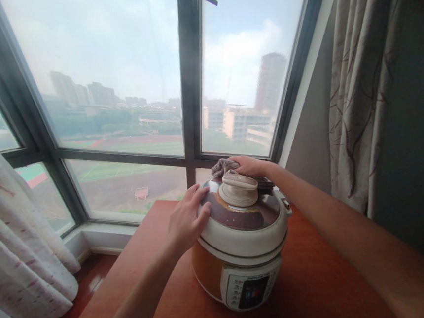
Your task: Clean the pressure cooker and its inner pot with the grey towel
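While left hand touches cooker, table edge leftward.

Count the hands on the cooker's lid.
2. The left hand rests on the left side of the lid; the right hand is on a gray cloth at its far side. No other hands show.

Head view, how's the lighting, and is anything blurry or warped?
In the head view, the window is bright, its outdoor scene pale and hazy; the far-right wall sinks into darkness; glare marks the cooker lid; lettering on the control panel is too soft to read; the window bars lean, perhaps wide-angle distortion.
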Demonstrator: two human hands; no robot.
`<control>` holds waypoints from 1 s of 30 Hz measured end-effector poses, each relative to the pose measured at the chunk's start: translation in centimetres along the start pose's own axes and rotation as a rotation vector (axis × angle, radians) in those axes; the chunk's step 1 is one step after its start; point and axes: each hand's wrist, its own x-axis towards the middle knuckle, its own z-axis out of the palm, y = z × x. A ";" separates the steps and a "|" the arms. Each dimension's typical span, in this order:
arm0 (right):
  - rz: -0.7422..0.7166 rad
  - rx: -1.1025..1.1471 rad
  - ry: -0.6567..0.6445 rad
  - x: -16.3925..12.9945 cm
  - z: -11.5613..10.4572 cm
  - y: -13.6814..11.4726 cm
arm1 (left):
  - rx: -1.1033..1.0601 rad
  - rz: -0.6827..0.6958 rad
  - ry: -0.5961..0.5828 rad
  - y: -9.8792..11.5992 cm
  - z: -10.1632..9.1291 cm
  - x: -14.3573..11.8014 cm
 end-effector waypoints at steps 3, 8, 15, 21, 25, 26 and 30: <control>0.079 -0.112 -0.135 2.1 -0.1 -0.9 | 0.002 -0.005 0.001 0.1 0.0 0.0; 0.232 -0.238 -0.288 5.6 0.0 -2.6 | -0.003 0.003 0.006 0.0 -0.1 -0.1; 0.152 -0.212 -0.384 8.5 4.6 -8.1 | -0.114 0.050 0.335 -0.7 1.3 -0.4; 0.099 -0.198 -0.406 8.4 5.8 -9.7 | -0.106 0.052 0.560 -0.9 2.1 -0.5; 0.160 -0.181 -0.386 8.1 4.1 -8.0 | -0.111 0.059 0.500 -0.9 2.0 -0.4; 0.189 -0.178 -0.376 8.1 3.7 -7.4 | -0.111 0.057 0.470 -1.0 1.9 -0.4; 0.308 -0.144 -0.291 7.8 2.1 -4.6 | -0.108 0.006 0.369 -1.0 1.8 -0.5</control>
